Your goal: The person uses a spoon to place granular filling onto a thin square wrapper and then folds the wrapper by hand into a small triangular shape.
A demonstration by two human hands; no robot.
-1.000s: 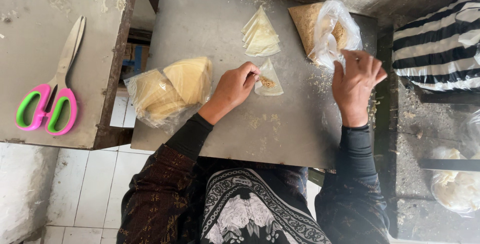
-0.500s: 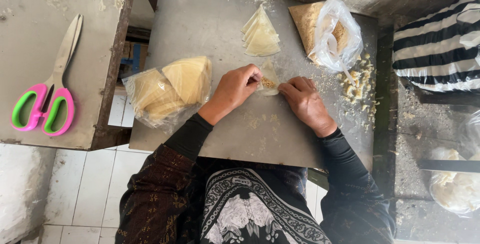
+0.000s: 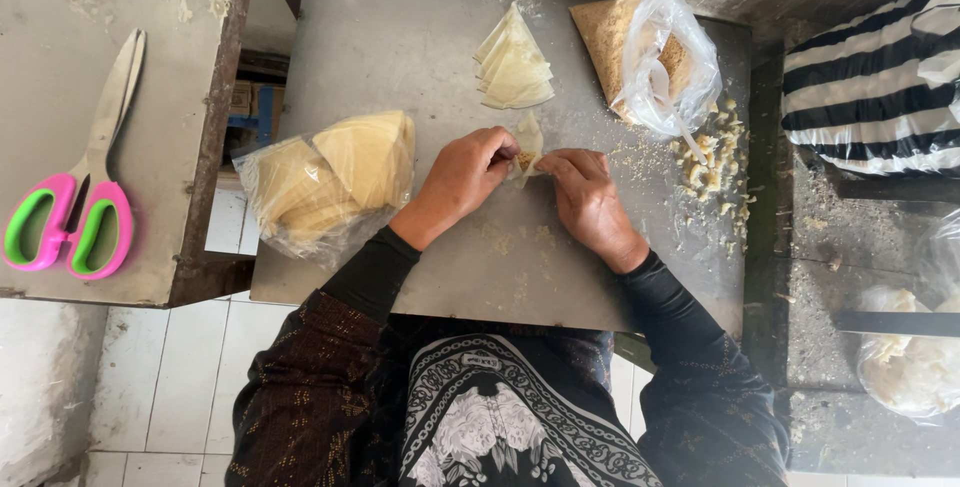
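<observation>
Both hands meet over a thin pale pastry wrapper [image 3: 528,137] on the grey metal table [image 3: 400,37]. My left hand [image 3: 462,175] pinches the wrapper's left edge, where brown crumb filling shows. My right hand [image 3: 583,197] pinches its right side. Just beyond the hands lies a small stack of folded triangular wrappers [image 3: 514,66]. A clear plastic bag of brown crumb filling [image 3: 650,52] with a white spoon [image 3: 672,112] sits at the far right of the table.
A plastic bag of pale round wrappers [image 3: 325,175] lies at the table's left edge. Loose crumbs [image 3: 715,152] are scattered on the right. Scissors with pink and green handles [image 3: 82,187] rest on the neighbouring table. A striped cloth [image 3: 880,77] and another plastic bag [image 3: 915,357] are at right.
My right hand came from the filling bag over to the wrapper and now grips it together with my left hand. Loose crumbs now show beside the bag.
</observation>
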